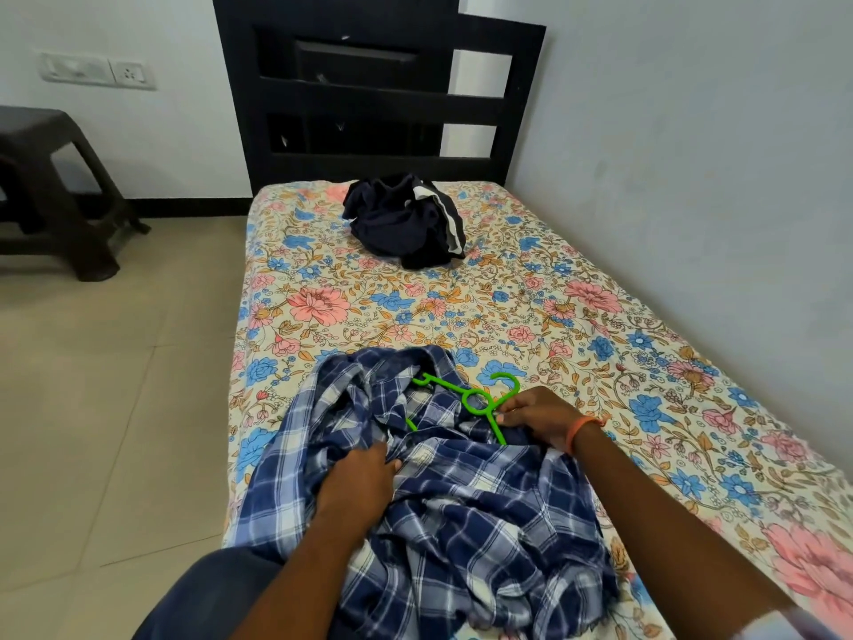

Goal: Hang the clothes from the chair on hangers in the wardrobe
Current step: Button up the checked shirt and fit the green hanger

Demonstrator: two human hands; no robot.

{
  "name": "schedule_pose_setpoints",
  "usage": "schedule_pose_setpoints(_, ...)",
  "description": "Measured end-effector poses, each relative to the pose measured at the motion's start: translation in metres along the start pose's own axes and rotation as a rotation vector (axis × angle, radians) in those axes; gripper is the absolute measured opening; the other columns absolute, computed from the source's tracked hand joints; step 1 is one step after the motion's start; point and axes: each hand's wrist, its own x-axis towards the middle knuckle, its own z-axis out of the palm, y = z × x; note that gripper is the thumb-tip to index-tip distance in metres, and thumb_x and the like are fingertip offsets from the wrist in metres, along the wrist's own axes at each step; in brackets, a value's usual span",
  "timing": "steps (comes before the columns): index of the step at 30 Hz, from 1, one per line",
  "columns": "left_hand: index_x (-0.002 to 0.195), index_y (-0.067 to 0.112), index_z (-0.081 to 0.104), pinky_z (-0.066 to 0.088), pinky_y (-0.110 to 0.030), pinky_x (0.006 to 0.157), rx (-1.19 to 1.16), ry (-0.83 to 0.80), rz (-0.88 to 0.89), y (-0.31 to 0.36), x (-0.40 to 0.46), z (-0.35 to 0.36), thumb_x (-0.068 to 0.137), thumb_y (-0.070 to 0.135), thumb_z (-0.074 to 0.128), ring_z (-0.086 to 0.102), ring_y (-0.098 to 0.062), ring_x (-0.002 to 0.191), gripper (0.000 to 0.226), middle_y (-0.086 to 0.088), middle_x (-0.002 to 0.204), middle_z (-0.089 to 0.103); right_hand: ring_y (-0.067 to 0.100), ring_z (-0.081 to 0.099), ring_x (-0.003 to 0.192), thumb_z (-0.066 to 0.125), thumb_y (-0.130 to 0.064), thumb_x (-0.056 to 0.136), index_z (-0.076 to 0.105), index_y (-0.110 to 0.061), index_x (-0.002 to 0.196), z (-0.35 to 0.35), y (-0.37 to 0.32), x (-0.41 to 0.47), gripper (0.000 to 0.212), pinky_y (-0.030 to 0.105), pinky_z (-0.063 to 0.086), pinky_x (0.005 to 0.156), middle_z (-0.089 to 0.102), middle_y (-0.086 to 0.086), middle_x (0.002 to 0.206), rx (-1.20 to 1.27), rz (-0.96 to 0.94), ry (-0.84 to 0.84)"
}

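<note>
We pinch the green hanger (480,401) with our right hand (535,420); left hand (357,478) grips the plaid shirt (461,501) at seven o'clock — the hanger's arm may snag inside bunched fabric.

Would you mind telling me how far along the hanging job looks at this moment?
Nothing looks hung yet. In hand: the right hand pinches the green hanger lying in the plaid shirt on the bed, while the left hand grips the shirt's fabric. Left: the dark clothes piled near the headboard, untouched. No wardrobe is in view.
</note>
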Motion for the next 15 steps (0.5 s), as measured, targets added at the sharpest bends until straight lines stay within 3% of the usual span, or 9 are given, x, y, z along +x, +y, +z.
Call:
schedule_pose_setpoints(2, 0.121, 0.013, 0.054, 0.055, -0.042, 0.084, -0.006, 0.003, 0.000, -0.001, 0.000, 0.000, 0.103, 0.037, 0.043, 0.065, -0.028, 0.097, 0.032, -0.011, 0.108, 0.067, 0.023, 0.065, 0.080, 0.068, -0.003, 0.088, 0.072, -0.001, 0.098, -0.005, -0.001, 0.001, 0.011, 0.026, 0.053, 0.069, 0.072, 0.012, 0.092, -0.129, -0.085, 0.130)
schedule_pose_setpoints(4, 0.119, 0.014, 0.055, 0.055, -0.041, 0.080, -0.005, 0.012, 0.024, 0.000, 0.001, 0.000, 0.102, 0.037, 0.043, 0.066, -0.029, 0.094, 0.032, -0.012, 0.105, 0.068, 0.023, 0.059, 0.074, 0.058, -0.004, 0.095, 0.074, -0.002, 0.093, -0.012, -0.006, 0.005, 0.016, 0.023, 0.041, 0.063, 0.068, 0.012, 0.087, -0.221, -0.170, 0.446)
schedule_pose_setpoints(6, 0.117, 0.015, 0.057, 0.055, -0.038, 0.076, 0.009, 0.014, 0.061, 0.002, 0.001, 0.000, 0.102, 0.039, 0.043, 0.066, -0.029, 0.090, 0.031, -0.011, 0.101, 0.068, 0.026, 0.056, 0.076, 0.051, -0.003, 0.098, 0.070, -0.006, 0.083, -0.019, -0.009, 0.008, 0.024, 0.026, 0.033, 0.065, 0.066, 0.016, 0.084, -0.240, -0.233, 0.708)
schedule_pose_setpoints(8, 0.117, 0.016, 0.058, 0.056, -0.039, 0.077, 0.040, 0.009, 0.086, 0.002, 0.000, 0.001, 0.102, 0.040, 0.043, 0.067, -0.029, 0.090, 0.032, -0.010, 0.101, 0.069, 0.028, 0.058, 0.085, 0.055, -0.004, 0.097, 0.071, -0.002, 0.089, -0.023, -0.008, 0.013, 0.018, 0.024, 0.034, 0.067, 0.066, 0.014, 0.092, -0.292, -0.213, 0.650)
schedule_pose_setpoints(11, 0.115, 0.016, 0.059, 0.056, -0.040, 0.079, 0.067, 0.000, 0.095, 0.000, 0.000, 0.002, 0.102, 0.040, 0.043, 0.067, -0.029, 0.091, 0.032, -0.010, 0.101, 0.069, 0.022, 0.057, 0.075, 0.071, -0.008, 0.086, 0.071, -0.005, 0.083, -0.019, 0.003, 0.015, 0.004, 0.017, 0.036, 0.053, 0.063, 0.009, 0.081, -0.429, -0.060, 0.258)
schedule_pose_setpoints(13, 0.111, 0.015, 0.060, 0.056, -0.039, 0.077, 0.082, -0.001, 0.103, 0.000, 0.000, 0.003, 0.102, 0.039, 0.043, 0.067, -0.028, 0.089, 0.031, -0.010, 0.099, 0.069, 0.021, 0.051, 0.063, 0.074, -0.011, 0.082, 0.062, -0.008, 0.067, -0.020, 0.007, 0.014, 0.019, 0.020, 0.034, 0.049, 0.057, 0.007, 0.066, -0.490, -0.035, 0.172)
schedule_pose_setpoints(15, 0.108, 0.014, 0.060, 0.056, -0.039, 0.076, 0.099, 0.001, 0.111, 0.000, 0.000, 0.002, 0.102, 0.038, 0.043, 0.067, -0.028, 0.087, 0.030, -0.010, 0.098, 0.069, 0.020, 0.042, 0.054, 0.072, -0.014, 0.084, 0.054, -0.006, 0.056, -0.022, 0.006, 0.018, 0.034, 0.025, 0.032, 0.049, 0.048, 0.007, 0.056, -0.509, -0.041, 0.215)
